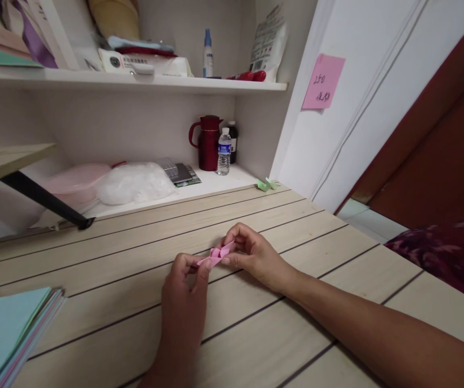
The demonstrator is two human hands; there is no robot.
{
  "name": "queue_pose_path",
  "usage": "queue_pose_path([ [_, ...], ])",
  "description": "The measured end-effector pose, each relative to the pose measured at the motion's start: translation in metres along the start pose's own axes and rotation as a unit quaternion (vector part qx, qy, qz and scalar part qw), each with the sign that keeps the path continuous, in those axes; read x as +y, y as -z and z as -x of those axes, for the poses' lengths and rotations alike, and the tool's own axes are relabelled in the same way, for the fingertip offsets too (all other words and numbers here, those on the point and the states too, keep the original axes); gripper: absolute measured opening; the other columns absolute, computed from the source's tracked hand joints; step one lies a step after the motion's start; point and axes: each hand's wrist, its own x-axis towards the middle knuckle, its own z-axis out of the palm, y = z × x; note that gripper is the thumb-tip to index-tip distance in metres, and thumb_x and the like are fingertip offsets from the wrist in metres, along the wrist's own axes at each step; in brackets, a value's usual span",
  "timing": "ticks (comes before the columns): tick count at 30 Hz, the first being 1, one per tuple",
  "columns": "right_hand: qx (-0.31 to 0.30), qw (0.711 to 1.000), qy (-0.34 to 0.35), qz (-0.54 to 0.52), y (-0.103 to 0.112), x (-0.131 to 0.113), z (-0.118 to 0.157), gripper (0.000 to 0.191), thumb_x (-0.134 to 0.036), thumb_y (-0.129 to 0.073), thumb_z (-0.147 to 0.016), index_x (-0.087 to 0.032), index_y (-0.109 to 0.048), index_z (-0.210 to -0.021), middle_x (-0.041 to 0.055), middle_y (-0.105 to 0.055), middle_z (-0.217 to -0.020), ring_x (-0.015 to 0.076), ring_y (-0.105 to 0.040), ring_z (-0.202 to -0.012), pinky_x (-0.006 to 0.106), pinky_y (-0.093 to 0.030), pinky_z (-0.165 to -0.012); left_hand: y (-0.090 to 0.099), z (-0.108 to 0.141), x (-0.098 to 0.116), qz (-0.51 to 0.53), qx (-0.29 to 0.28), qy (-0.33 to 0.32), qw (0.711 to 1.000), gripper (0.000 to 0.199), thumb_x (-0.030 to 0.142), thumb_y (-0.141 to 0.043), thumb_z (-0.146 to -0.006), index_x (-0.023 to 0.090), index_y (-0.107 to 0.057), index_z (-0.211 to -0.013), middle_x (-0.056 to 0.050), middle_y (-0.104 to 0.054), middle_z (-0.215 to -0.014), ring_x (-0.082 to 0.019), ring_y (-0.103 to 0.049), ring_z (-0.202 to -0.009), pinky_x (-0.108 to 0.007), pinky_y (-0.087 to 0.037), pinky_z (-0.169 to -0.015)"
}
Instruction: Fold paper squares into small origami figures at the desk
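Note:
A small piece of folded pink paper (216, 253) with pointed ends is held just over the wooden table, between both hands. My left hand (185, 280) pinches its near left end between thumb and fingers. On the other side, my right hand (251, 254) grips the far right end, its thumb along the lower edge and its fingers curled behind. Parts of the fingertips behind the paper are hidden. At the table's back right edge lies a folded green paper piece (266, 185), apart from both hands.
A stack of coloured paper (17, 334) lies at the lower left. Behind the table, a shelf holds a red jug (208, 144), a water bottle (224, 153) and a clear plastic bag (134, 183). A black bracket leg (46, 199) stands at the left. A pink note (323, 82) hangs on the wall.

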Motion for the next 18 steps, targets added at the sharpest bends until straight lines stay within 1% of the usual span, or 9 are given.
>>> queue_pose_path([
  [6,-0.003,0.999,-0.002,-0.045,-0.0011,-0.0005,0.0004,0.033,-0.027,-0.081,-0.072,-0.021,-0.054,-0.090,0.0016,-0.066,-0.089,0.0147,-0.061,-0.081,0.028,-0.048,-0.074,-0.0003,0.0004,0.0025,0.011,0.006,0.000,1.000,0.026,0.048,-0.064,-0.078,0.022,-0.061,-0.079,-0.003,-0.073,-0.083,-0.022,-0.067,-0.082,-0.033,-0.048,-0.076],
  [12,0.003,0.996,0.000,-0.090,-0.0027,-0.0001,0.0000,0.034,-0.025,-0.081,-0.073,-0.022,-0.053,-0.093,0.0006,-0.068,-0.088,0.0140,-0.064,-0.081,0.028,-0.049,-0.075,0.0008,0.0016,0.0042,0.000,0.017,-0.012,1.000,0.024,0.046,-0.064,-0.079,0.023,-0.061,-0.077,-0.002,-0.073,-0.085,-0.022,-0.066,-0.085,-0.033,-0.046,-0.078],
  [16,0.013,0.994,-0.010,-0.112,-0.0031,-0.0011,0.0004,0.042,-0.022,-0.081,-0.072,-0.024,-0.053,-0.103,-0.0005,-0.068,-0.087,0.0143,-0.066,-0.082,0.029,-0.050,-0.078,0.0013,0.0018,0.0056,-0.006,0.007,-0.017,1.000,0.023,0.046,-0.063,-0.080,0.023,-0.060,-0.077,-0.002,-0.072,-0.085,-0.023,-0.066,-0.087,-0.034,-0.047,-0.080],
  [18,0.013,0.993,-0.016,-0.117,-0.0033,-0.0014,0.0007,0.046,-0.022,-0.081,-0.072,-0.025,-0.053,-0.107,-0.0008,-0.068,-0.087,0.0146,-0.067,-0.082,0.031,-0.050,-0.079,0.0002,0.0018,0.0066,0.008,0.011,-0.017,1.000,0.023,0.045,-0.064,-0.079,0.023,-0.058,-0.078,-0.003,-0.071,-0.087,-0.023,-0.066,-0.089,-0.035,-0.047,-0.082],
])
